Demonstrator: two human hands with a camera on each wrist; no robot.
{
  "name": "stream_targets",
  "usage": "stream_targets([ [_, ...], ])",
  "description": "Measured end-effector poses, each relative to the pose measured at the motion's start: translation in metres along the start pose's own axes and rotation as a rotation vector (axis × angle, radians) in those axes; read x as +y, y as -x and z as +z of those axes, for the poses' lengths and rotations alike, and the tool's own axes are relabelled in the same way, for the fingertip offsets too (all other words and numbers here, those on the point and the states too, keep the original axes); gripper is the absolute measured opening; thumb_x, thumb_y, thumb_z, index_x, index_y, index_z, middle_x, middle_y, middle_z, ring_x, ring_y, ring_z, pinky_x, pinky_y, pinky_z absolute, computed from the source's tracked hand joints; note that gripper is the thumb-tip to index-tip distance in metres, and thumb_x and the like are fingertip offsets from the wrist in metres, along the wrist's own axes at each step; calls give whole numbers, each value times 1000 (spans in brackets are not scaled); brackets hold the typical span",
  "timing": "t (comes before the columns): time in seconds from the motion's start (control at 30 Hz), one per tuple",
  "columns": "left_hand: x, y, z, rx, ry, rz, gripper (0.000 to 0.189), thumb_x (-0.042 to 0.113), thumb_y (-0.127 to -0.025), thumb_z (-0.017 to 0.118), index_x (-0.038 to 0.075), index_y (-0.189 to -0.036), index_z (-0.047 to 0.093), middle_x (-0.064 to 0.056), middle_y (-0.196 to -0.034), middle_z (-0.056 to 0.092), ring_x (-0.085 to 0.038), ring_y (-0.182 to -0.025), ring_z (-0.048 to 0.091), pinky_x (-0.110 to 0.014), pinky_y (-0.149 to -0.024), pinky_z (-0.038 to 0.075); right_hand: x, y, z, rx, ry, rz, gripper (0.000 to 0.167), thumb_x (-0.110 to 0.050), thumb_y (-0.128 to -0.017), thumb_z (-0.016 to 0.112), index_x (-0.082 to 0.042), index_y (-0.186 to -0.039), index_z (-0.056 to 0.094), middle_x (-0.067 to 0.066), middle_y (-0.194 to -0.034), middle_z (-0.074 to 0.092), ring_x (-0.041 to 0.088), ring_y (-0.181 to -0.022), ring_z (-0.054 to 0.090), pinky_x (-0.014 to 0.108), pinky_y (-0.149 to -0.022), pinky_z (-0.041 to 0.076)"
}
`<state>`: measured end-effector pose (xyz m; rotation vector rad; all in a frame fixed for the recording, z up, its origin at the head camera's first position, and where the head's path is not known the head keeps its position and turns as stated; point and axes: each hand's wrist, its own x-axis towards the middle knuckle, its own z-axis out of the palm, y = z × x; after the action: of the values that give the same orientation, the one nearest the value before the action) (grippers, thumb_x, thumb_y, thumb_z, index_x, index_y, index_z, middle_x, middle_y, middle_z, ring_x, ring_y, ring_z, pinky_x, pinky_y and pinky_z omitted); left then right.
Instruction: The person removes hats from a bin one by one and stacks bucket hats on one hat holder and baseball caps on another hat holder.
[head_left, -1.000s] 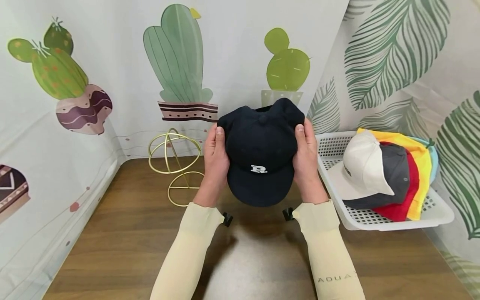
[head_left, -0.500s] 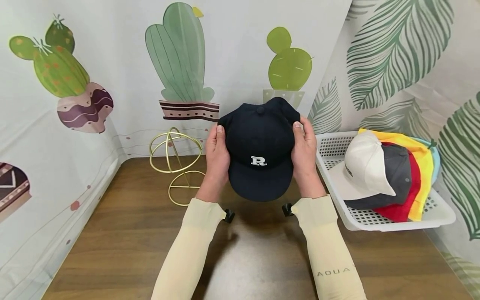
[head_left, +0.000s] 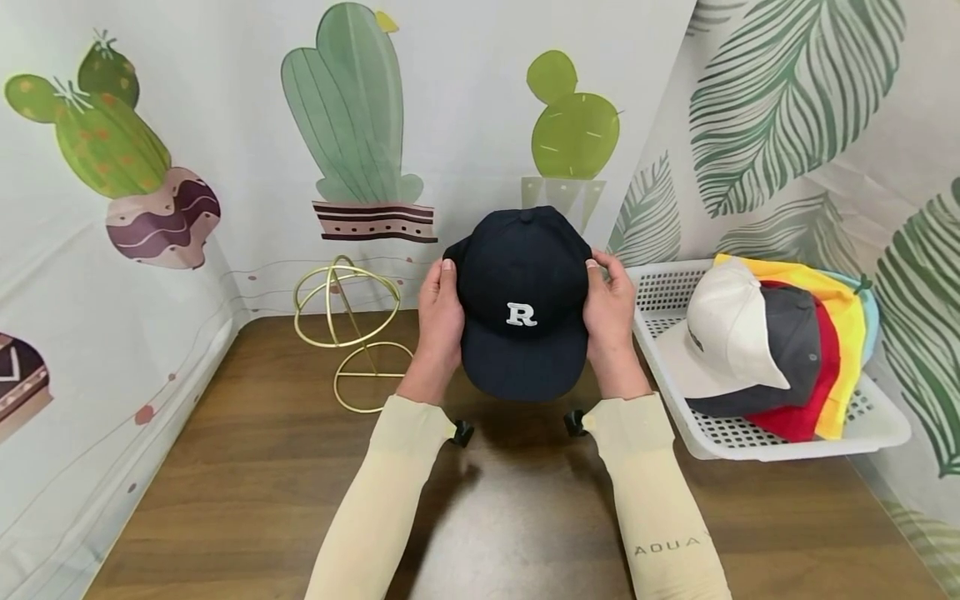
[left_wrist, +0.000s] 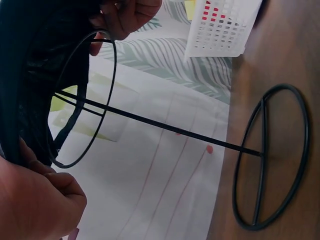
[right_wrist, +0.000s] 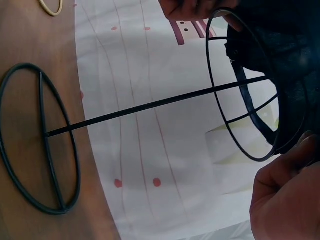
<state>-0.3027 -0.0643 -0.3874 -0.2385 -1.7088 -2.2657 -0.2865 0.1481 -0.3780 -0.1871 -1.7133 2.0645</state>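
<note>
A navy baseball cap (head_left: 525,267) with a white letter R faces the head camera, brim toward the person. My left hand (head_left: 441,321) grips its left side, thumb on the outside and fingers tucked behind the edge. On the opposite side my right hand (head_left: 609,317) holds the cap the same way. Both wrist views show the cap over the top ring of a black wire hat stand (left_wrist: 165,127), whose round base (right_wrist: 40,140) rests on the table. The cap hides this stand from the head camera.
A gold wire hat stand (head_left: 347,342) is on the table left of the cap. At the right, a white plastic basket (head_left: 697,437) holds a beige cap (head_left: 727,325) and several other coloured caps. Patterned cloth (head_left: 480,100) hangs behind the table.
The cap has come down slightly, and its crown, creased at the back before, now looks rounder and fuller. Both hands have stayed on its sides, and the right hand has shifted slightly lower.
</note>
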Motion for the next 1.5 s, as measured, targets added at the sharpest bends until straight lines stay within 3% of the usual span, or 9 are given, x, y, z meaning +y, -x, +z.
stream_targets([
  [0.27,-12,6,-3,18,-10,-104,29,33,-115,46,10,-120,64,-2,-107,63,-19,-101,64,-33,-92,50,11,1,-1,18,69,140,31,-21,-111,55,-2,-133,65,14,-145,61,26,-117,62,35,-101,49],
  [0.5,-22,12,-7,29,-28,-176,27,32,-115,46,11,-104,60,-3,-101,59,-18,-97,60,-32,-89,48,24,5,-3,22,82,203,26,-24,-112,55,-2,-123,63,15,-142,63,23,-109,62,32,-95,48],
  [0.73,-32,20,-16,-47,31,-273,38,33,-116,40,6,-133,61,-11,-130,63,-21,-120,61,-38,-107,47,34,11,-5,18,79,233,18,-22,-112,53,-5,-113,59,11,-126,62,19,-100,60,29,-90,47],
  [0.9,-38,23,-22,-46,20,-273,41,32,-116,40,5,-140,60,-11,-134,62,-22,-125,59,-38,-112,45,41,12,-4,2,79,237,20,-24,-112,53,-4,-115,58,11,-112,61,21,-95,60,30,-86,48],
  [1.1,-40,26,-23,-36,1,-311,49,33,-116,41,3,-155,48,-12,-150,54,-22,-140,51,-39,-119,38,43,15,-5,1,95,225,21,-25,-112,54,-4,-114,59,8,-105,62,20,-90,61,30,-82,49],
  [1.3,-44,27,-24,-40,10,-284,38,35,-116,42,4,-127,62,-11,-124,63,-21,-118,60,-37,-106,47,45,17,-6,-3,99,215,26,-24,-112,54,0,-121,61,10,-107,65,19,-92,62,30,-83,50],
  [1.5,-46,29,-23,-18,8,-278,36,35,-115,45,11,-92,57,-4,-94,61,-17,-90,62,-30,-83,51,46,19,-8,1,95,206,26,-21,-112,54,2,-122,62,13,-110,65,21,-94,62,31,-85,50],
])
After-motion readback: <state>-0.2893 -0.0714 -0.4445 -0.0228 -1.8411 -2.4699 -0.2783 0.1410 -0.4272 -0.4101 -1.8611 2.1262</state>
